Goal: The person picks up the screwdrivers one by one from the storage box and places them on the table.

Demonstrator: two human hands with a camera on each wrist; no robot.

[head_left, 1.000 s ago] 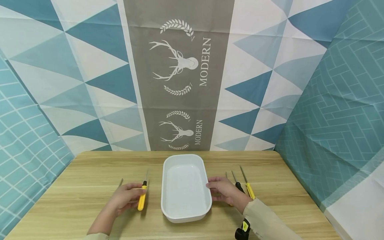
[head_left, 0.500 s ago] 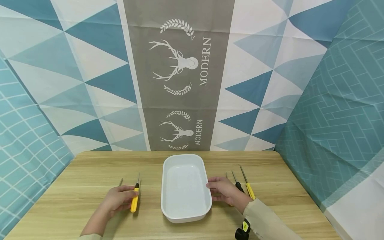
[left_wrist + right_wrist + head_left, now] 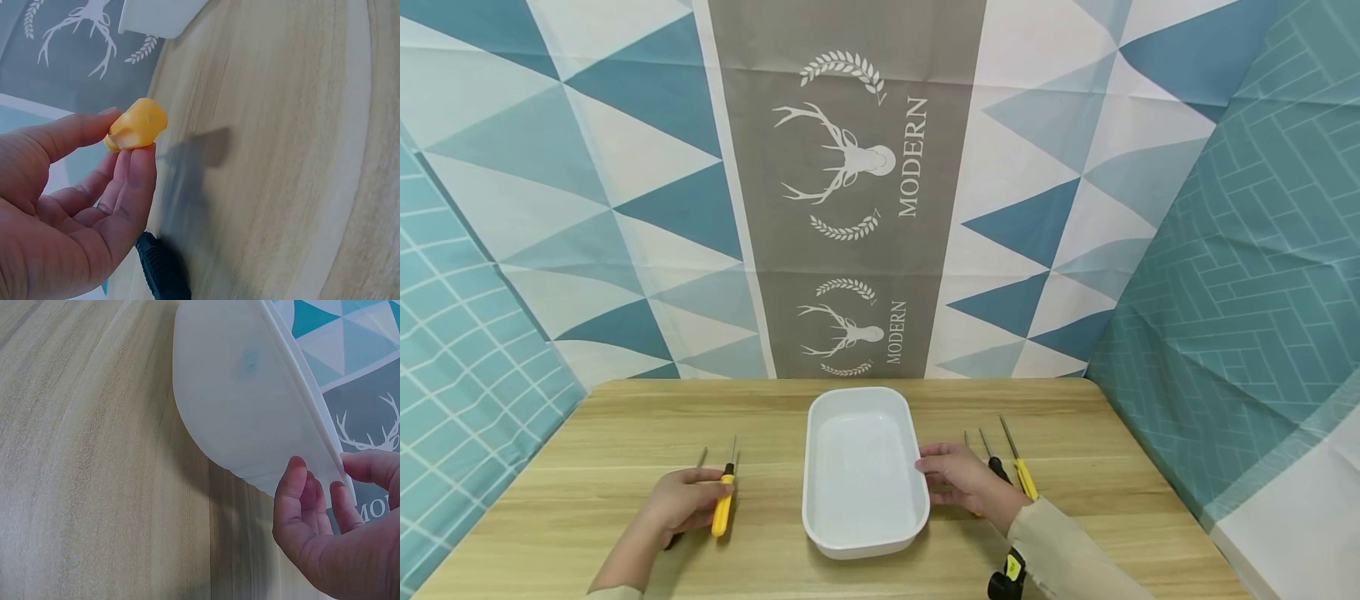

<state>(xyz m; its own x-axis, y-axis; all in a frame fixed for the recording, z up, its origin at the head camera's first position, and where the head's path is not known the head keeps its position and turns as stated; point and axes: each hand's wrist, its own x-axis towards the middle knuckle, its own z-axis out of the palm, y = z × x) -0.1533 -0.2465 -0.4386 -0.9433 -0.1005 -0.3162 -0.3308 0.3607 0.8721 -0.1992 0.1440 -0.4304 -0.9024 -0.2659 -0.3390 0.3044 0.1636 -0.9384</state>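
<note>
My left hand pinches a screwdriver by its yellow handle between thumb and fingertips, left of the white plastic tub. The shaft points away from me, and the left wrist view shows the handle end-on above the table. Below that hand lies a second tool with a ribbed dark handle, mostly covered by the hand in the head view; its thin shaft pokes out beyond. My right hand grips the right side of the tub, thumb at the rim and fingers against the outer wall.
To the right, beyond my right forearm, lie a yellow-handled screwdriver, a black-handled one and another thin shaft. A black and yellow object is partly covered by the sleeve. Patterned cloth hangs behind the wooden table.
My left hand has moved left, away from the tub, with the yellow screwdriver in it. A dark handle now shows beneath that hand. The right hand and tub have stayed in place.
</note>
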